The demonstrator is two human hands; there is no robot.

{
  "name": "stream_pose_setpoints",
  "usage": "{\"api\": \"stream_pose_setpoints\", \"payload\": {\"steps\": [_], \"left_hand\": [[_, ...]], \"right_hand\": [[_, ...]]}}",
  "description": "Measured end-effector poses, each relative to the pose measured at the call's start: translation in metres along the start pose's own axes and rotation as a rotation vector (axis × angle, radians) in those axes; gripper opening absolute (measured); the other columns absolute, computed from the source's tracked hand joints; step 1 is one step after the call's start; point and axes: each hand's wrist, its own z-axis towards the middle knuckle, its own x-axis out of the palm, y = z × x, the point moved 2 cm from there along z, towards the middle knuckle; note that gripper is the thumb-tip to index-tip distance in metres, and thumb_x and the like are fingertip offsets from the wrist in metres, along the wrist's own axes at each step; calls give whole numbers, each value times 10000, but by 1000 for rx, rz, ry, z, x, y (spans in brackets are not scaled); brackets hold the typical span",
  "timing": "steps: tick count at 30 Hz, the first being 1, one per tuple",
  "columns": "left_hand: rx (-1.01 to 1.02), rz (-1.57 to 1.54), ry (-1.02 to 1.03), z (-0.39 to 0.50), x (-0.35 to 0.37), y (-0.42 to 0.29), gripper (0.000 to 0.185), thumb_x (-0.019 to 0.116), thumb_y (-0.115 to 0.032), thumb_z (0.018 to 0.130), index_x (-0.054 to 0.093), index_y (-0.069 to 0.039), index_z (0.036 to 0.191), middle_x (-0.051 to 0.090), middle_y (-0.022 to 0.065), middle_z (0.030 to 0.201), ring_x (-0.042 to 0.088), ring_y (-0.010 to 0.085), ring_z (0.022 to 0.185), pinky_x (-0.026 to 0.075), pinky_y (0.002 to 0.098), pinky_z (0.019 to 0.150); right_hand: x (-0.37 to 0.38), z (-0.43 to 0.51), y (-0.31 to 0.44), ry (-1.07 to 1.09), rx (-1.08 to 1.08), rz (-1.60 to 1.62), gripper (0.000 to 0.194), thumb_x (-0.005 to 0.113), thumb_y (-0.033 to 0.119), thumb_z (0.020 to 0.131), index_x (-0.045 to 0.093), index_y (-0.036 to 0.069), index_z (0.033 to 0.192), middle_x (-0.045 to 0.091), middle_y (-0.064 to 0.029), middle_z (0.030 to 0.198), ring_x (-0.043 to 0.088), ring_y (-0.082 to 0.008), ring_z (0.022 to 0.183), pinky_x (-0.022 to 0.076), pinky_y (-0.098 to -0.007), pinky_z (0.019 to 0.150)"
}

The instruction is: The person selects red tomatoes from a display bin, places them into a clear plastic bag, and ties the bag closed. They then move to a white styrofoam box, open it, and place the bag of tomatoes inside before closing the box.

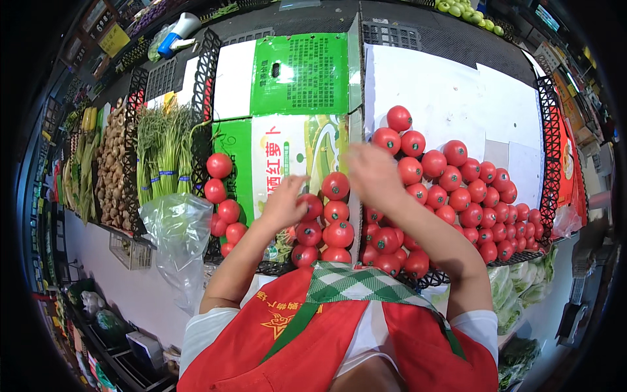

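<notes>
My left hand (284, 205) is beside a tomato (313, 207) in the left section, its thumb overlapping the fruit's edge and its fingers apart. Whether it touches the tomato is unclear. My right hand (373, 172), blurred by motion, hovers near the upright cardboard divider (356, 73); its fingertips are indistinct and I cannot tell if they hold anything. Right of my left hand, tomatoes with stickers form a short double row, topped by one tomato (335, 185). Another short column of tomatoes (219, 165) lines the section's left edge. Beyond the divider lies a large tomato pile (459, 199).
Printed green-and-white cardboard (299, 73) lines the left section; white sheets (426, 78) line the right. Black plastic lattice barriers (203, 83) edge the display. A clear plastic bag (179, 235) hangs at left, near bundled green stalks (164, 157) and brown root vegetables (111, 166). A megaphone (179, 34) lies behind.
</notes>
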Motion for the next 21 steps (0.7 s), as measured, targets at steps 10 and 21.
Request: {"api": "stream_pose_setpoints", "payload": {"steps": [10,21], "left_hand": [[-21,-33,93,-13,71,55,780,803,-262,651,491,-177,1361,494,208,1258,587,410,1094,519,457,918],[144,-698,-19,109,-35,-66,835,849,-192,744,376,-77,1422,509,172,1332,589,282,1172,509,394,975]], "right_hand": [[85,16,39,674,118,-148,399,663,248,827,632,116,1203,575,-181,1150,586,-353,1072,500,-414,876],[-91,-57,-90,-124,558,494,725,747,300,722,480,61,1353,554,-233,1228,550,-408,1151,454,-452,1004]]}}
